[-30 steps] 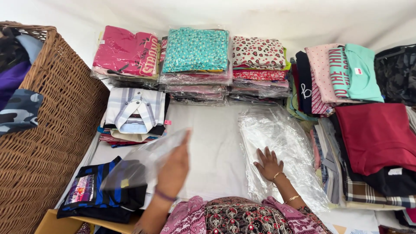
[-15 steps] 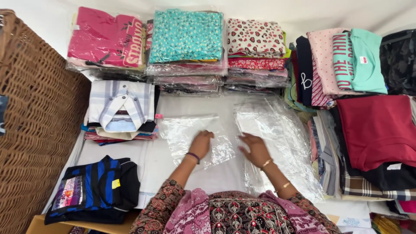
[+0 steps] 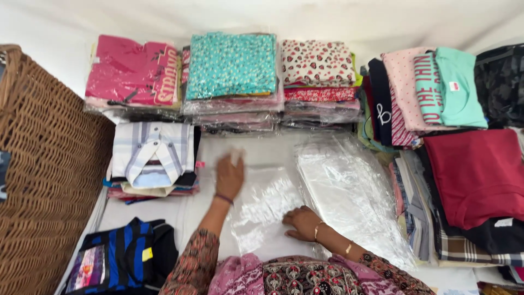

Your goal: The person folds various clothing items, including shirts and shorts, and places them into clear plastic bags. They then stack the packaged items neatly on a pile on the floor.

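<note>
A clear plastic bag [image 3: 266, 203] lies flat on the white surface in front of me. My left hand [image 3: 229, 176] rests open, palm down, on the bag's far left part. My right hand [image 3: 299, 222] presses flat on its near right edge, fingers spread. Just to the right lies a stack of clear plastic bags [image 3: 349, 191], touching neither hand. A striped collared shirt [image 3: 153, 154] tops a small pile to the left of my left hand.
Bagged folded garments are stacked along the back: pink [image 3: 132, 72], teal patterned [image 3: 232, 65], heart-print [image 3: 316, 63]. Piles of folded clothes, a maroon one [image 3: 477, 175] among them, fill the right. A wicker basket [image 3: 43, 164] stands left, a blue striped garment [image 3: 117, 257] near left.
My left hand brought the clear bag down from the air and laid it flat. It has slid forward over the bag, while my right hand moved from the stack to the bag's near edge.
</note>
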